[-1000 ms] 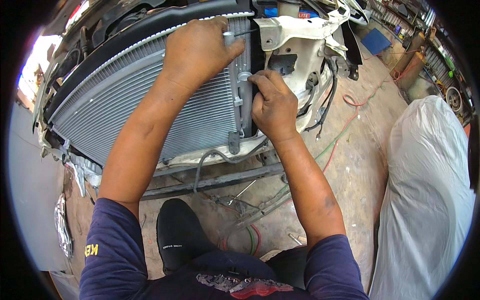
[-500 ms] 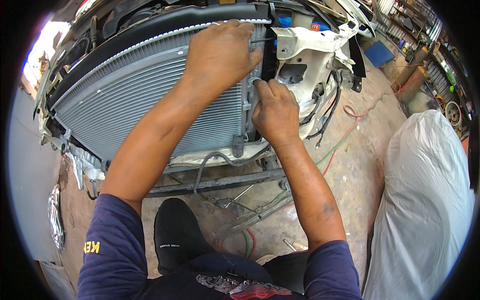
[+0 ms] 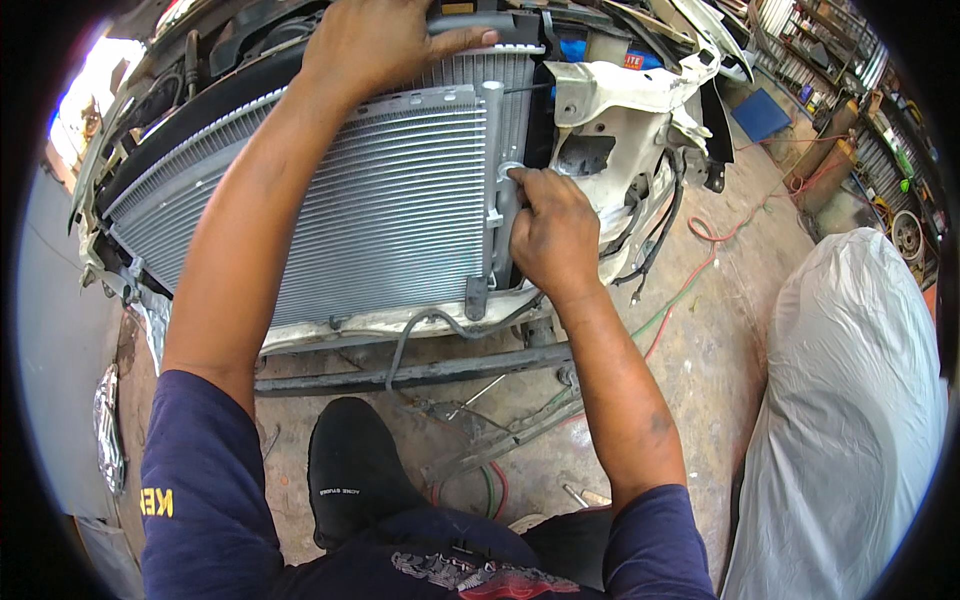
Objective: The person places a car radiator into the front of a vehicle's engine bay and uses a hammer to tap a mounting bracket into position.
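Note:
A silver finned car condenser point(image 3: 390, 210) stands upright at the front of a stripped car, before a radiator point(image 3: 505, 105). At its right side a vertical tube point(image 3: 492, 130) carries a pale round fitting point(image 3: 508, 171). My right hand point(image 3: 556, 228) is closed there, curled fingers against the condenser's side by the fitting; the thumb is mostly hidden. My left hand point(image 3: 372, 45) lies over the top edge of the radiator with its thumb stretched out to the right. Its other fingers are largely hidden or cut off by the picture's top edge.
A white body panel point(image 3: 615, 110) with dark wiring point(image 3: 668, 215) is right of the condenser. Below runs a dark crossbar point(image 3: 440, 366) with a looping black hose point(image 3: 400, 345). Red and green hoses point(image 3: 690, 285) cross the floor. A grey-covered object point(image 3: 850, 400) stands at right.
My left hand has moved up and left, uncovering the condenser's upper right corner. That top edge now sits lower, leaning away from the radiator's top. My right hand stays by the fitting.

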### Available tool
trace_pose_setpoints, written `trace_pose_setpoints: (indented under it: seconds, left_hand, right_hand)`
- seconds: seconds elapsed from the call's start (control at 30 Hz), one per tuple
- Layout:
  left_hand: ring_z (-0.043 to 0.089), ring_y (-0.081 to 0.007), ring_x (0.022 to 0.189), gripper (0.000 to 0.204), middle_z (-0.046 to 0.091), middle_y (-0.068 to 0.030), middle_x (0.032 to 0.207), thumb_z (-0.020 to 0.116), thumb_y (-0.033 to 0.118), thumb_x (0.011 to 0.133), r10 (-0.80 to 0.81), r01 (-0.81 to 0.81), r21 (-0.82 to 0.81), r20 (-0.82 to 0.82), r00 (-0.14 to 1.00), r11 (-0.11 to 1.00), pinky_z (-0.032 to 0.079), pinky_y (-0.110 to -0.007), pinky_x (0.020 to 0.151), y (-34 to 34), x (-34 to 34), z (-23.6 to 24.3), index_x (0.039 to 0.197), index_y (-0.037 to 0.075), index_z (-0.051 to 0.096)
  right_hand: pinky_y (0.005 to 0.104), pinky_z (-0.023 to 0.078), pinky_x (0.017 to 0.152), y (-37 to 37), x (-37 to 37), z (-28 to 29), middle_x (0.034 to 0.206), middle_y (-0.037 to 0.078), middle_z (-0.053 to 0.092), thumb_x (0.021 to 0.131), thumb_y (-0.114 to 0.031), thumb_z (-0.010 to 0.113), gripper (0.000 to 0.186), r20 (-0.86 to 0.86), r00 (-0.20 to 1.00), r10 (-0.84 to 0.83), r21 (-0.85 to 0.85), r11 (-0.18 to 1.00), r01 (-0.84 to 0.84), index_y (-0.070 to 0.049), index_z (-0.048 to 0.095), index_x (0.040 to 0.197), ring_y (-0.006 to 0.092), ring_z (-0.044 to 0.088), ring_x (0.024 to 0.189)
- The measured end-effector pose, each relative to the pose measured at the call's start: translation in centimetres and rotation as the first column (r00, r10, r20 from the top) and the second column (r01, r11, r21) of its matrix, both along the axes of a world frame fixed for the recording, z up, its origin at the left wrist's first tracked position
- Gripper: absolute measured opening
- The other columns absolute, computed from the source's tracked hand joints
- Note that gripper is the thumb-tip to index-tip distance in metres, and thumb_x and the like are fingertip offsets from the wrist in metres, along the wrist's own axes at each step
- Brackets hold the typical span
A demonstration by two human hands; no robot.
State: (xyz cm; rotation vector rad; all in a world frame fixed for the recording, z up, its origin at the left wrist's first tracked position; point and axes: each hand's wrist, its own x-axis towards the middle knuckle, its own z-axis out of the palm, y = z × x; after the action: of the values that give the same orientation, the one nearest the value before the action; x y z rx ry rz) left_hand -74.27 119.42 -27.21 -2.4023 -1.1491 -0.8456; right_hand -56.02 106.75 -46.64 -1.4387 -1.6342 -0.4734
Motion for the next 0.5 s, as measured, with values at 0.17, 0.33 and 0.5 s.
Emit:
trace_pose_setpoints:
  seconds: [0.17,0.33,0.5]
  left_hand:
    - [0.073,-0.0408,0.113,0.072,0.077,-0.0222,0.119,0.071,0.07,0.091,-0.08,0.08,0.083,0.006,0.997,0.993,0.057,-0.054,0.097,-0.9,-0.4,0.1,0.122,0.005,0.071]
    - [0.072,-0.0404,0.116,0.074,0.076,-0.0226,0.121,0.067,0.075,0.091,-0.018,0.019,0.018,-0.012,1.0,1.0,0.057,-0.053,0.098,-0.3,-0.2,-0.1,0.12,0.007,0.072]
    - [0.069,-0.0403,0.12,0.068,0.074,-0.0221,0.125,0.073,0.064,0.092,-0.146,0.135,0.204,0.04,0.988,0.97,0.055,-0.053,0.101,0.1,-0.5,-1.0,0.128,0.006,0.071]
  right_hand:
    - [0.0495,0.057,0.089,-0.4,0.0,0.2,0.1,0.015,0.073,0.081,-0.001,0.064,0.033,-0.062,0.998,0.027,-0.077,0.996,-0.032,-0.004,0.074,0.112,0.0383,0.07,0.098]
    - [0.0486,0.057,0.089,-0.5,0.1,0.2,0.1,0.015,0.073,0.081,0.0,0.062,0.035,-0.055,0.998,0.022,-0.047,0.999,-0.025,-0.004,0.074,0.113,0.0378,0.07,0.098]
    - [0.0492,0.057,0.087,-0.4,-0.1,0.0,0.099,0.016,0.073,0.081,0.001,0.057,0.037,-0.049,0.998,0.026,0.021,0.999,-0.025,-0.005,0.073,0.114,0.0387,0.07,0.096]
